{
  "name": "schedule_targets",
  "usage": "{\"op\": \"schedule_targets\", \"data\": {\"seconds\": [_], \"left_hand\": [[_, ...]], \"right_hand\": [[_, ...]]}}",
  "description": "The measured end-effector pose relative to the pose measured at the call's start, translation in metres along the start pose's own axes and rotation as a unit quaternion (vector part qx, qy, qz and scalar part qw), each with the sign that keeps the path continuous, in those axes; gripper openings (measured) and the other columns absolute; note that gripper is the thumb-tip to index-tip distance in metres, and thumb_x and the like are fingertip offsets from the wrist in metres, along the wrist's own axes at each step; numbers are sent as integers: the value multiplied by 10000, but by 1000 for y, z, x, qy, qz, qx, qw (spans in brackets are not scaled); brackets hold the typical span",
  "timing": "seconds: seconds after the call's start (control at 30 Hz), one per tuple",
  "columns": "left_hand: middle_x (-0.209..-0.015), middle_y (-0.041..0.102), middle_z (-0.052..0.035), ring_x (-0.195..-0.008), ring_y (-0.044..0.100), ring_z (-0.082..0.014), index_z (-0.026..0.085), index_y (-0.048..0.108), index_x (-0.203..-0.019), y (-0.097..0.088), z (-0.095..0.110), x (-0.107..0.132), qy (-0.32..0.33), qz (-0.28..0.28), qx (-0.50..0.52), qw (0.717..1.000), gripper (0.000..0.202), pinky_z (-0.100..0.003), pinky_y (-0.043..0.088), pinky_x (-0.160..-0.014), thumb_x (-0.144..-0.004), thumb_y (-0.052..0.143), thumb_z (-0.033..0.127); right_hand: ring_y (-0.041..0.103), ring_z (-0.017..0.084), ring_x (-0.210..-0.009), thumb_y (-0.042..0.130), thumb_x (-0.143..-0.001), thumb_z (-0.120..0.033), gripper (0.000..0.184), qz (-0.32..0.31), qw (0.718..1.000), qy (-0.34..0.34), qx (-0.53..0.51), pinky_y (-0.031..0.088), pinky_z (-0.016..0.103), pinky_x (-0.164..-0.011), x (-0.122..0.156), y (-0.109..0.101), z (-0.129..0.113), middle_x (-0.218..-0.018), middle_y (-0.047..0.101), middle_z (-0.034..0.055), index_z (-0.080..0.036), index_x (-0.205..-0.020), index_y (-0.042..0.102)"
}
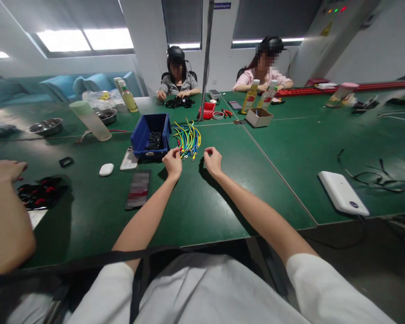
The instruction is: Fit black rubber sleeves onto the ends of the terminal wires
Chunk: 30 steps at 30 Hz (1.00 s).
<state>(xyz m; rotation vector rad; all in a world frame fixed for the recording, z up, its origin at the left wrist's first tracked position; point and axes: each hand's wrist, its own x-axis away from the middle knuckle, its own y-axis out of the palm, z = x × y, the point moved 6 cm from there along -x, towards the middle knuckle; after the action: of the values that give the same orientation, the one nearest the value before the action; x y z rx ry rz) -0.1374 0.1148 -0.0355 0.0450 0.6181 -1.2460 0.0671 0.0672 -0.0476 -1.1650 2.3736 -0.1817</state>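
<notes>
My left hand (173,163) is in front of the blue bin's right corner, with its fingers closed in a pinch at the near left edge of a bunch of wires. Anything in that pinch is too small to make out. The wires (189,137) are yellow, green and blue, with metal ring terminals at their near ends. To the right of the bunch, apart from it, my right hand (213,161) is held just over the table with curled, closed fingers; what they hold, if anything, is hidden. Small black parts (154,140) lie inside the blue bin (142,143).
A phone (138,190), a white earbud case (106,169) and another phone (128,159) lie to the left. At far left is a co-worker's arm (6,216). A power bank (343,193) and glasses (380,180) lie right. A pole (206,63) stands beyond the wires.
</notes>
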Motion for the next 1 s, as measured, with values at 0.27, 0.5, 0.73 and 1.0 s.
{"op": "schedule_targets", "data": {"seconds": [0.27, 0.5, 0.73, 1.0], "left_hand": [[-1063, 728, -124, -1000, 703, -199, 123, 706, -921, -9, 8, 15, 21, 13, 89, 996, 176, -317, 556, -910, -859, 543, 145], [-1096, 722, -107, -1004, 703, -207, 139, 722, -867, -19, 25, 30, 86, -19, 94, 992, 180, -344, 563, -919, -827, 547, 133], [-1095, 723, -60, -1021, 697, -205, 193, 740, -808, -16, 47, 66, 202, -186, 66, 959, 273, -372, 556, -943, -763, 503, 65], [-1129, 703, -65, -1031, 692, -215, 211, 754, -844, -1, 55, 86, 231, -316, 100, 915, 254, -357, 565, -920, -770, 536, 104]], "right_hand": [[564, 145, -578, 543, -789, -338, 142, -120, 982, 26, -146, 466, 279, -608, 53, -10, -10, -636, 612, -20, -210, -819, 595], [505, 104, -487, 592, -796, -488, 293, -215, 949, 32, -227, 388, 230, -494, 66, -13, -21, -587, 599, -19, -196, -776, 615], [507, 84, -470, 607, -772, -616, 461, -278, 897, 99, -330, 348, 204, -420, 61, -16, -18, -660, 630, -2, -183, -928, 617], [523, 87, -443, 661, -768, -505, 351, -258, 886, 123, -365, 366, 200, -418, 52, -20, -2, -602, 581, -65, -230, -859, 463]]}}
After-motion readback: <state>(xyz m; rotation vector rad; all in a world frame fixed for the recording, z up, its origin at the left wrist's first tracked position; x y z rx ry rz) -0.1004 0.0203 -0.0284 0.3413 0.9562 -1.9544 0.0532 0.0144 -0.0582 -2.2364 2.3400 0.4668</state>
